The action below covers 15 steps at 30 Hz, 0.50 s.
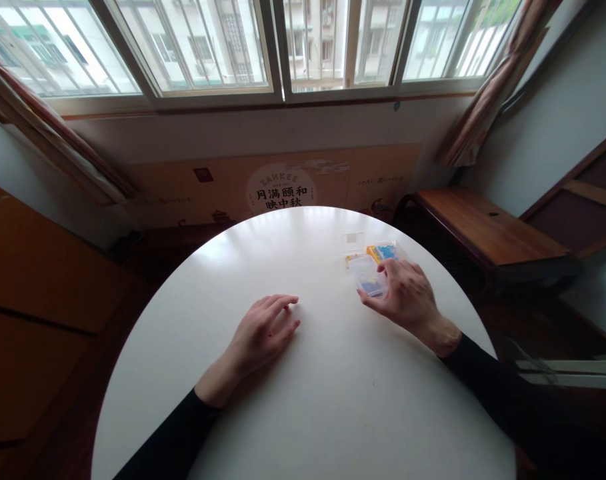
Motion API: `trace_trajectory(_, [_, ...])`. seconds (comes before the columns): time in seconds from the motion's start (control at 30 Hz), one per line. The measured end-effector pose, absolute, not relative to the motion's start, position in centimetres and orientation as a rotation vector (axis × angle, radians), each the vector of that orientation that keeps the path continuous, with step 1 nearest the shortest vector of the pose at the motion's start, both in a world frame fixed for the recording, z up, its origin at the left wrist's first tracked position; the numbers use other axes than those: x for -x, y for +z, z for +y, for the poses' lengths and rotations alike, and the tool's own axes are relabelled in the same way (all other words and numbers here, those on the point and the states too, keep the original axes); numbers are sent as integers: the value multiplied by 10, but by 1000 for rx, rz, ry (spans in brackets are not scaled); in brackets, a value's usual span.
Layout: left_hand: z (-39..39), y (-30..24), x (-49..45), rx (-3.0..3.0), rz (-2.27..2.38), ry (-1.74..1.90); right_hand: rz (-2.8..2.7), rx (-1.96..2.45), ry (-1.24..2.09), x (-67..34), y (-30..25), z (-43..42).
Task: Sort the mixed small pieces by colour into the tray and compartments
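My left hand (265, 333) lies flat on the round white table (303, 413), fingers stretched out and together, holding nothing. My right hand (407, 297) rests further right, thumb and fingers closed round a small clear plastic case (369, 275) with blue and yellow contents. Just behind it lie a second clear case with orange and blue contents (387, 251) and a small clear lid or box (353, 240). Both arms wear black sleeves.
A dark wooden bench (483, 230) stands right of the table. A printed cardboard panel (283, 190) leans against the wall under a wide barred window (283, 47). Curtains hang at both sides. A wooden cabinet (37, 287) fills the left.
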<state>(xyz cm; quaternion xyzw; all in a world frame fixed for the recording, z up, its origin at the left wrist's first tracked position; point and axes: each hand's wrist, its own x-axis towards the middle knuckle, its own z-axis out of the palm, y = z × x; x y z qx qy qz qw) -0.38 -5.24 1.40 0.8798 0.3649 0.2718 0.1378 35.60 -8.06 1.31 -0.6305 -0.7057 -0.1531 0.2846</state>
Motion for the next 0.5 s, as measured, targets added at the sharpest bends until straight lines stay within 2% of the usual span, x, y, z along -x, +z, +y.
trace_trajectory(0.3, [-44,17,3,-2528,1094,820,-1881,1723,-350,-362,11,-80])
trace_trajectory(0.5, [-10,20,-20,-2512,1082,876,-1837,1758,-367,-366,10,-82])
